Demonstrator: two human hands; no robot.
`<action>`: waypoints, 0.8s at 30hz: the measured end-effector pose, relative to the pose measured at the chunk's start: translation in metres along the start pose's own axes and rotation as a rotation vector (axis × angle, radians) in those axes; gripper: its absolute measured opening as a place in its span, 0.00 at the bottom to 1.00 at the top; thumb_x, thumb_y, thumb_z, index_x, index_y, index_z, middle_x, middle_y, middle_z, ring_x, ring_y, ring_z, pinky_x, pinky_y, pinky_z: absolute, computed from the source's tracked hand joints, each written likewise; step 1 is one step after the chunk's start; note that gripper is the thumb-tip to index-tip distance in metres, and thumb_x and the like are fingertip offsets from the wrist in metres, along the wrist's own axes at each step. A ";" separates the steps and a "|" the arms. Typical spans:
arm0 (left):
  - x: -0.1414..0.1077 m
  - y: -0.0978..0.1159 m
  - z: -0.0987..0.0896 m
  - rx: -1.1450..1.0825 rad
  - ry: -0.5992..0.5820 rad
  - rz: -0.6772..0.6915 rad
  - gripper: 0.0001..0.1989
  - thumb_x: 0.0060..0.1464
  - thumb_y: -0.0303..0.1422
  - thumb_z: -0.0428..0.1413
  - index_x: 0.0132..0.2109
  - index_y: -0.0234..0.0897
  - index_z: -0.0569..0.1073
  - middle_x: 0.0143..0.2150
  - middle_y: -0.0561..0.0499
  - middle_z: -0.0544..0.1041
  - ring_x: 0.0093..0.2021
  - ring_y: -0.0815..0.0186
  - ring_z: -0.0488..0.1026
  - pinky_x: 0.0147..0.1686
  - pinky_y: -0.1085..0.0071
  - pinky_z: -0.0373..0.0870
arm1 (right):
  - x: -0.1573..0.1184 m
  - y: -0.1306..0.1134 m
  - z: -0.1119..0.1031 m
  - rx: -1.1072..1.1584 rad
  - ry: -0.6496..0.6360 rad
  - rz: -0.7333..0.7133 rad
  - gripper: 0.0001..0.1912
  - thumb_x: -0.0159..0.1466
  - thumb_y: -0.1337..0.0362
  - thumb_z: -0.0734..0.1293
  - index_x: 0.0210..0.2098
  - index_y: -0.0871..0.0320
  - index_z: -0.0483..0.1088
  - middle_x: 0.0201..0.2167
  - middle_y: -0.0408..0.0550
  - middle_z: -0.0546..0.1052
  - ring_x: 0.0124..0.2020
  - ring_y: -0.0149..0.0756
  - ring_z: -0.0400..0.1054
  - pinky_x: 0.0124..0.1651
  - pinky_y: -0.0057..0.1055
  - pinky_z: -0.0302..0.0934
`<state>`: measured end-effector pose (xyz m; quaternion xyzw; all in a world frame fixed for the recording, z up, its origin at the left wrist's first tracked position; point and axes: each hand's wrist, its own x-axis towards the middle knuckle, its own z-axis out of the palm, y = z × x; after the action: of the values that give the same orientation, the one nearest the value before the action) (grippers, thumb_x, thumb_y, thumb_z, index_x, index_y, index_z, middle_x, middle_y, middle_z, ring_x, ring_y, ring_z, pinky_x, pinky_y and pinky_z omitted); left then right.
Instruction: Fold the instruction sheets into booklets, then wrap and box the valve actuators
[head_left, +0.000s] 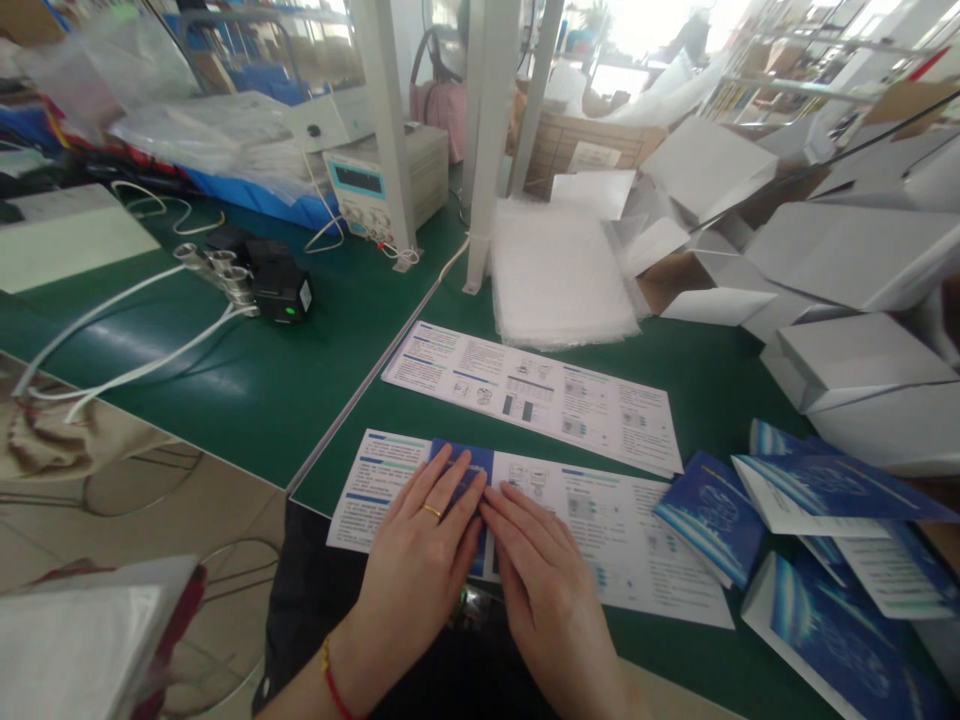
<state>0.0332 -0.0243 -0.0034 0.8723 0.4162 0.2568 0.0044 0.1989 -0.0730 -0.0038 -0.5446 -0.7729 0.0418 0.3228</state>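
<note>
A long printed leaflet (637,540) lies unfolded across the near edge of the green table, with a blue panel (480,462) near its left part. My left hand (420,545) lies on that blue panel, fingers stretched out, a ring on one of them. Beside it, my right hand (547,570) rests on the leaflet just right of the panel, its fingers extended and close together. The fingertips of both hands almost meet. Behind them lies a second unfolded leaflet (525,390), or a thin stack of them. Part of the blue panel is hidden under my left hand.
Several folded blue leaflets (712,510) are heaped at the right. White boxes (847,250) crowd the back right, near a stack of translucent white sheets (562,280). A metal post (484,150), a power supply (360,195) and a black device with cables (281,285) stand farther left.
</note>
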 end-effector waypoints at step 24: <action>0.018 -0.049 -0.040 -0.396 -0.285 -0.081 0.22 0.73 0.30 0.40 0.63 0.41 0.74 0.63 0.50 0.77 0.65 0.62 0.72 0.74 0.47 0.51 | 0.004 -0.004 0.006 -0.165 0.077 -0.054 0.19 0.70 0.75 0.58 0.52 0.60 0.76 0.55 0.45 0.81 0.56 0.41 0.75 0.59 0.39 0.64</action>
<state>-0.0115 0.0123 0.0285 0.8644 0.3876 0.2072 0.2442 0.1917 -0.0695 -0.0048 -0.5494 -0.7753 -0.0516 0.3072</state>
